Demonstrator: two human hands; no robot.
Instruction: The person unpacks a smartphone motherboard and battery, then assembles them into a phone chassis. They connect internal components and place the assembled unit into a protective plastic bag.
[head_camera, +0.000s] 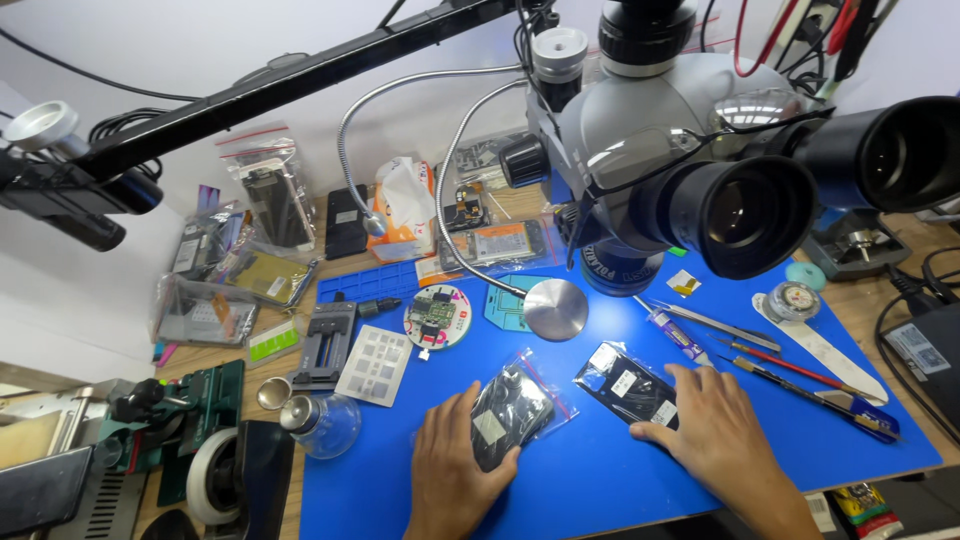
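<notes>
Eyepieces (740, 210) of a grey microscope loom nearest, blurred and blocking much of the upper right. Below them, both hands rest on a blue mat (560, 480) covering the worktop. Left hand (450, 470) grasps a bagged black phone part (505, 412), fingers curled round its lower end; its long axis runs from lower left up to upper right, the bag's sealed edge pointing toward the microscope. Right hand (715, 425) lies flat, fingers spread and clenching nothing, fingertips pressing the near end of a second bag (628, 388) (a dark flat piece with white labels inside), whose long axis runs upper left to lower right. The two bags sit just beside each other, apart. What exactly each bag contains is hard to make out through the glare. Tweezers (715, 325) lie well right of the bags, and both wrists are cut off by the frame's bottom edge.
</notes>
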